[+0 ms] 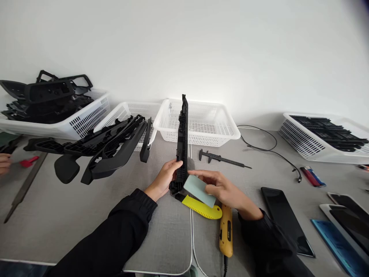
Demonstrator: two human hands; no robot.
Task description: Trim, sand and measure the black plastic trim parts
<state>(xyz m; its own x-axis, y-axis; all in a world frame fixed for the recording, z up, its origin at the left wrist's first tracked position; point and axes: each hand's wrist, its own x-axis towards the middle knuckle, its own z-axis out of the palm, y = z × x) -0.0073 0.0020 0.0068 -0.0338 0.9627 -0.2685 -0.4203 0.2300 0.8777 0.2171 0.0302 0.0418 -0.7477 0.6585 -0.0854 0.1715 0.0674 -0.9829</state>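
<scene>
My left hand (165, 177) is closed around the lower end of a long black plastic part (182, 142), holding it upright on the grey table (57, 207). My right hand (221, 188) pinches a small pale grey-green block (199, 189) and presses it against the part's lower edge. A yellow-handled tool (201, 207) lies flat just under both hands, and a yellow utility knife (226, 231) lies beneath my right wrist.
White baskets (201, 123) line the back; the left ones (86, 115) hold black parts, several spilling forward (109, 148). A caliper (221, 158), cable (268, 150), lighters (313, 177) and phones (285, 219) lie right. Another person's hand (4, 163) shows at left, beside a file (24, 188).
</scene>
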